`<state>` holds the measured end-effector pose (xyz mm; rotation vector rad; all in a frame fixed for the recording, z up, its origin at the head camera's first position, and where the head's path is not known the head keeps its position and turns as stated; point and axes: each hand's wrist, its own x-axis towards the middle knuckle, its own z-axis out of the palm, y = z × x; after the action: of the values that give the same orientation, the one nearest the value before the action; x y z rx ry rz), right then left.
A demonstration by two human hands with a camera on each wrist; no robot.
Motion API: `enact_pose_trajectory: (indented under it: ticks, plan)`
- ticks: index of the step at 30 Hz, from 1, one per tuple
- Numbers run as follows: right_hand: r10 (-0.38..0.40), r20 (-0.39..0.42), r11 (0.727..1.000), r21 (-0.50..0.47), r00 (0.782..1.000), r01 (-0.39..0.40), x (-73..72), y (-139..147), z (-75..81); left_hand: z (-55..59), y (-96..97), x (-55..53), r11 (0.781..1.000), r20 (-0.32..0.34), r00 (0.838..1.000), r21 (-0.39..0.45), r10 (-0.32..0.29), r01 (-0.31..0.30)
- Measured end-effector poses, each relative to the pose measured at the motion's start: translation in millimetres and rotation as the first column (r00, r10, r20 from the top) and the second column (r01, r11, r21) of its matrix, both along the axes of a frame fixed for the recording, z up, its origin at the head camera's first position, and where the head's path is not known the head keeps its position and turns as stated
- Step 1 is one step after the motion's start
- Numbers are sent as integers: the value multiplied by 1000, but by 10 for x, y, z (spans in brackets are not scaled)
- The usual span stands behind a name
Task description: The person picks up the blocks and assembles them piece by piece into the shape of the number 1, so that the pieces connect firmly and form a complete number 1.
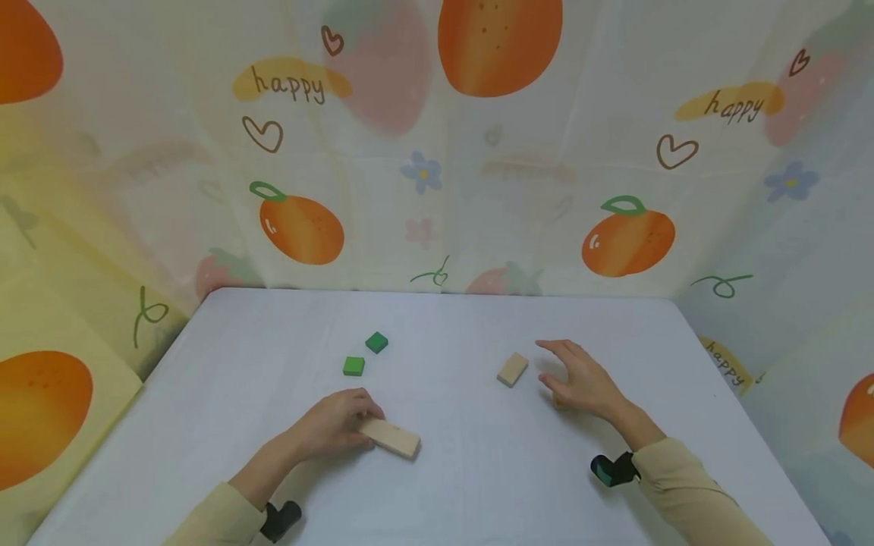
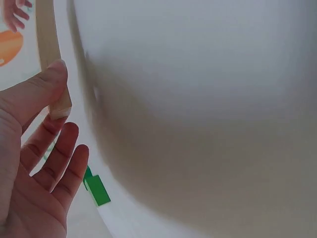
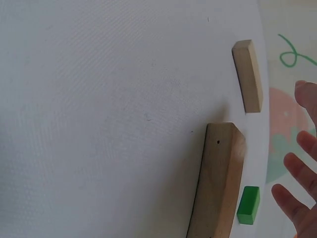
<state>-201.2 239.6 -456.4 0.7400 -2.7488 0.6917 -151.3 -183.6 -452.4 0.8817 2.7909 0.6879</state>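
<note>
My left hand (image 1: 334, 425) pinches one end of a long, flat, pale wooden block (image 1: 392, 437). In the left wrist view, the thumb presses on this block (image 2: 48, 39) while the other fingers are loosely bent beside it. The block's far end juts toward the right, low over the white table. To the right, my right hand (image 1: 586, 383) holds nothing, its thumb and fingers spread apart. Nearest to it lies a shorter wooden block (image 1: 513, 369), just off the fingertips and not touched. The right wrist view shows the shorter block (image 3: 247, 77) beyond the long one (image 3: 218, 178).
Two small green blocks, a darker one (image 1: 377, 343) and a lighter one (image 1: 353, 366), lie apart beyond my left hand. The white table (image 1: 451, 334) ends at a fruit-patterned cloth (image 1: 505, 220) at the back.
</note>
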Motion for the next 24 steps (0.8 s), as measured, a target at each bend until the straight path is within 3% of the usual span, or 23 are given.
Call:
enact_pose_trajectory:
  ticks: [6,24]
  plan:
    - [-4,32,1000,3,999,4,-21,-18,46,-41,93,4,999,-60,998,32,-13,15]
    - [25,126,1000,-8,992,-24,-107,-187,13,-83,490,83,998,-85,996,61,-3,8]
